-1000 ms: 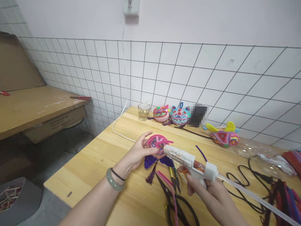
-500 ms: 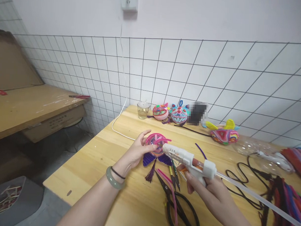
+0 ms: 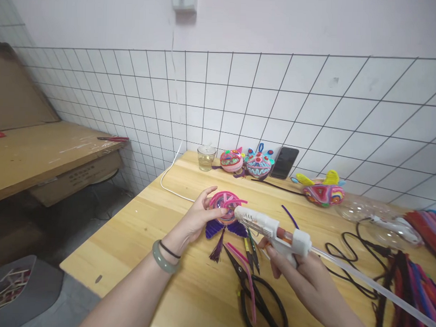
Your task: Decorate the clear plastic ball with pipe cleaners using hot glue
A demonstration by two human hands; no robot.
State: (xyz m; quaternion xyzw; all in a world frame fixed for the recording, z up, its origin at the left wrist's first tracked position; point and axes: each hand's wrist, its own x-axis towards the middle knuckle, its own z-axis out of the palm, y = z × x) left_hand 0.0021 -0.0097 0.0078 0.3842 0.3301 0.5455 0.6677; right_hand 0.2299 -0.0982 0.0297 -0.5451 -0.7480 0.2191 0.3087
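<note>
My left hand [image 3: 201, 211] grips a round pink fuzzy-wire ornament [image 3: 226, 220] with purple wing-like pieces and a dark purple tassel [image 3: 217, 249]. A loose pink strand sticks out from its top. In my right hand [image 3: 296, 273] is a white hot glue gun [image 3: 269, 227], a long clear glue stick [image 3: 374, 286] running out of its back. The gun's nose is at the ornament's right side; whether the tip touches is hidden. Below lie black-handled scissors [image 3: 258, 298], a pink fuzzy wire [image 3: 250, 284] across them, and slim yellow and green tools [image 3: 251, 255].
Along the wall stand a glass of pale liquid [image 3: 206, 158], two finished round ornaments [image 3: 259, 164], a phone [image 3: 284, 162] and a winged ornament [image 3: 323, 192]. Clear plastic shells [image 3: 359, 209], black cord [image 3: 343, 253] and coloured fuzzy wires [image 3: 410, 294] lie right. A grey bin [image 3: 38, 291] stands lower left.
The whole view has shifted very slightly. Both hands, the ornament and the glue gun keep nearly the same positions relative to each other.
</note>
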